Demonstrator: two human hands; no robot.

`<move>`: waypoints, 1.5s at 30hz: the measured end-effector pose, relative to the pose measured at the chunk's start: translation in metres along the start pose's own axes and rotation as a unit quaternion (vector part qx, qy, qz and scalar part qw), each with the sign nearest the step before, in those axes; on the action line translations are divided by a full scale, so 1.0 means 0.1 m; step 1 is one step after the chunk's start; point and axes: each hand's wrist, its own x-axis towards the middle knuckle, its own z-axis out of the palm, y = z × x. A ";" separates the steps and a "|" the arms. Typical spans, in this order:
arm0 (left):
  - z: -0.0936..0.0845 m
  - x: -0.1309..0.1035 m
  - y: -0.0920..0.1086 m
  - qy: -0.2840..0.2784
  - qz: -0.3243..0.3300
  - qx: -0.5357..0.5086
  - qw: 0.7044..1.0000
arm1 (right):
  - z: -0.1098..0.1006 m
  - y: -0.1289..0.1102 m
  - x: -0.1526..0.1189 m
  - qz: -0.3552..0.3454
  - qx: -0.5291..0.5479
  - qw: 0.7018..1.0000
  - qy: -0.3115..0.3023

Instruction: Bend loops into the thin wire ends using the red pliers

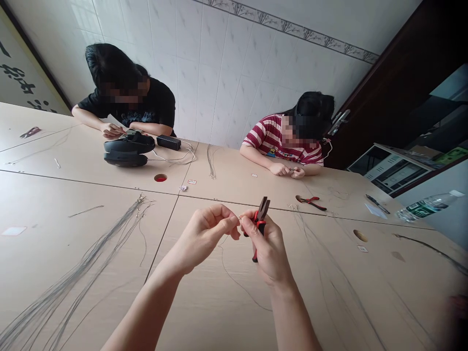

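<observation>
Two bare hands meet near the middle of the table (197,297). The left hand (206,239) is narrowed to a pinch, thumb against fingertips, on what looks like the upper end of one thin cord (230,276); the cord, dark and wiry, drops below the fingers and curves across the tabletop. The right hand (269,251) is closed round one pair of pliers (262,212) — dark metal, blunt jaws slightly parted and pointing up, red-and-black handles — while its thumb reaches to the left fingertips. A tiny pale bit shows between the hands, too small to make out.

Strands lie in several places: one thick grey bundle (106,239) at the left, its knobbly metallic ends gathered together, and one smaller bundle (211,163) near the far edge. A second pair of pliers (310,200), also red and black, lies open beyond the right hand.

The smooth, pale tabletop has two round holes (360,235). One clear plastic bottle (429,205) lies tilted at the right, near one slim dark pen (378,203). Two co-workers (153,105) sit opposite, one in plain-sleeved black, one in red-and-white stripes; before the first stand one rounded black device (126,151) and one oblong black box (168,142).
</observation>
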 end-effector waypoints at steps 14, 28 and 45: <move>-0.12 -0.05 0.01 -0.070 -0.036 0.129 0.988 | -0.25 -0.08 -0.03 -0.016 -0.175 0.982 -0.071; -0.12 -0.02 -0.02 -0.076 0.031 0.088 0.993 | -0.24 -0.10 -0.04 -0.043 -0.187 0.977 -0.093; -0.09 -0.05 -0.02 0.026 0.102 0.157 0.982 | -0.23 -0.10 -0.06 -0.055 -0.178 0.980 -0.068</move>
